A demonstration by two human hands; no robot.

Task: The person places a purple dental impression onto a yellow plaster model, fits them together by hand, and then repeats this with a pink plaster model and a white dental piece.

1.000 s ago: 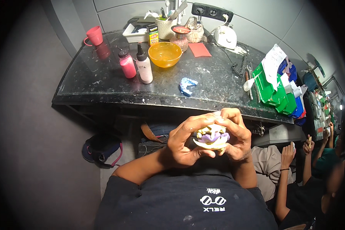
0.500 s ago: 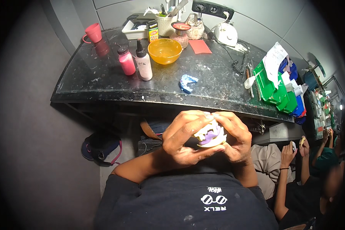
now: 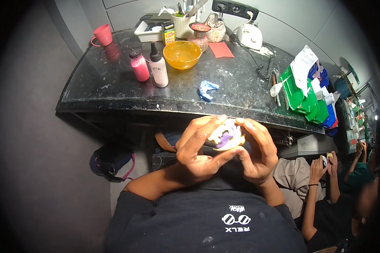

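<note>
Between my two hands, in front of the bench edge, is a cream dental model (image 3: 226, 135) of upper and lower jaws with a purple layer in its middle. My left hand (image 3: 200, 147) grips its left side, fingers curled over the top and thumb underneath. From the right, my right hand (image 3: 258, 149) holds it likewise, with both thumbs close together below. Fingers cover parts of both sides. On the bench beyond lies a blue horseshoe-shaped dental piece (image 3: 207, 90).
The black bench (image 3: 114, 92) carries a pink bottle (image 3: 139, 67), a nozzle bottle (image 3: 159, 69), an orange bowl (image 3: 182, 57) and a pink mug (image 3: 102, 35). Green trays (image 3: 297, 95) stand at its right end. A co-worker's hands (image 3: 321, 168) hold small models at right. A dark bag (image 3: 111, 161) lies at left.
My hands have lifted the dental model slightly and turned it a little. The co-worker's hands at right have shifted closer together. Things on the bench have stayed put.
</note>
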